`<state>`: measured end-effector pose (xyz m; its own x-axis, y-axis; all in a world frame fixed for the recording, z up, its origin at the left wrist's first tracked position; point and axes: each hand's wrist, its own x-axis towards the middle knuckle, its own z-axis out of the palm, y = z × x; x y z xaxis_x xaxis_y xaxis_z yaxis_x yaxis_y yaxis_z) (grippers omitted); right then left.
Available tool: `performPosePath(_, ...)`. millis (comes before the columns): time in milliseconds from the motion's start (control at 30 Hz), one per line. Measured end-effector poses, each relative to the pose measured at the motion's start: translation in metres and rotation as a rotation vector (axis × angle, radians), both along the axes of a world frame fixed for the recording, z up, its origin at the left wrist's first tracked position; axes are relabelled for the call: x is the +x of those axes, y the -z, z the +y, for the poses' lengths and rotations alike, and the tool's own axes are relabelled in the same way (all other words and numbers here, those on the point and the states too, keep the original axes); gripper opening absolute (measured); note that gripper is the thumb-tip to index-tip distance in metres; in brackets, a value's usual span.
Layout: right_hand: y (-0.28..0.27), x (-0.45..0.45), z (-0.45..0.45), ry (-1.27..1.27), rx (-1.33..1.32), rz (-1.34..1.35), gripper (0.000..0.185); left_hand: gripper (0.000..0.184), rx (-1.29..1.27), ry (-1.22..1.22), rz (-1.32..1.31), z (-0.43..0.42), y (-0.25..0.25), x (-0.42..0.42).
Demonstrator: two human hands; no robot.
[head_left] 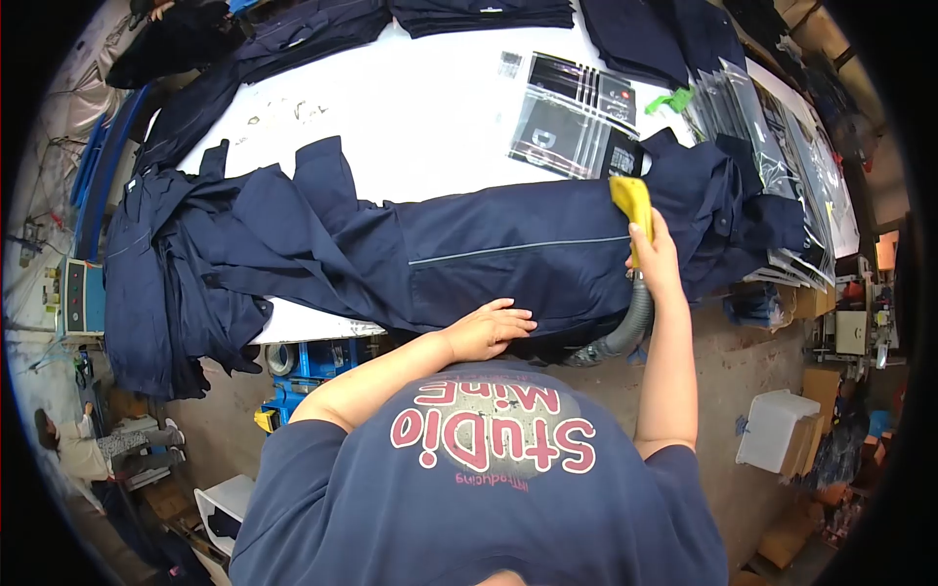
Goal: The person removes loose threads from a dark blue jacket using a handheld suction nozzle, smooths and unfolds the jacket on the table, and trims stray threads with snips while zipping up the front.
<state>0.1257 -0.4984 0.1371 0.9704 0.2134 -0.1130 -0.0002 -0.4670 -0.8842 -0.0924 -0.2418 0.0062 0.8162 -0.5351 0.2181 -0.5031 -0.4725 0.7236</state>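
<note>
Navy trousers or coveralls [518,220] with a thin light stripe lie stretched across the white table. My right hand [657,256] is wrapped round a yellow vacuum nozzle [633,200], whose grey ribbed hose [630,327] drops over the table's near edge. The nozzle is over the right part of the garment; whether it touches the cloth I cannot tell. My left hand [491,329] lies flat with fingers stretched on the garment's near edge, holding nothing. More bunched navy clothing [176,254] hangs over the table's left end.
Printed clear plastic bags [572,117] lie on the white table [410,107], beyond the garment. Folded navy clothes [479,15] line the far edge. A green object [669,101] and stacked plastic-wrapped packs [782,146] are at right. A white bin [772,430] stands on the floor; another person [88,444] is at far left.
</note>
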Motion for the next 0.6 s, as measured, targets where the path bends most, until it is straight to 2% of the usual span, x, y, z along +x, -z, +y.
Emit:
performPosePath(67,0.009,0.041,0.000,-0.090,-0.060,0.145,0.044,0.039,0.005,-0.032,0.018,-0.004,-0.009,-0.005)
performPosePath(100,0.019,0.063,-0.003,-0.048,-0.011,0.213,0.044,0.040,-0.006,-0.053,0.017,-0.005,-0.011,-0.007)
performPosePath(133,0.025,0.075,0.001,0.060,0.038,0.170,0.045,0.040,-0.001,-0.062,0.022,-0.005,-0.011,-0.008)
performPosePath(200,0.035,0.086,0.006,0.231,0.011,-0.182,0.049,0.040,-0.001,-0.082,0.034,-0.009,-0.012,-0.009)
performPosePath(267,0.020,0.071,0.009,0.280,0.096,-0.278,0.055,0.040,-0.019,-0.114,0.028,-0.011,-0.011,-0.010)
performPosePath(400,0.007,0.046,-0.008,0.057,0.073,-0.084,0.053,0.043,-0.037,-0.149,0.014,-0.015,-0.003,-0.015)
performPosePath(467,0.022,0.049,-0.017,0.005,0.044,0.053,0.055,0.043,-0.052,-0.150,0.012,-0.015,-0.004,-0.014)
performPosePath(533,0.029,0.052,-0.024,0.175,0.241,0.073,0.052,0.043,-0.056,-0.142,0.015,-0.014,-0.003,-0.014)
performPosePath(600,0.031,0.044,-0.029,0.360,0.419,-0.164,0.048,0.043,-0.066,-0.144,0.015,-0.014,-0.003,-0.011)
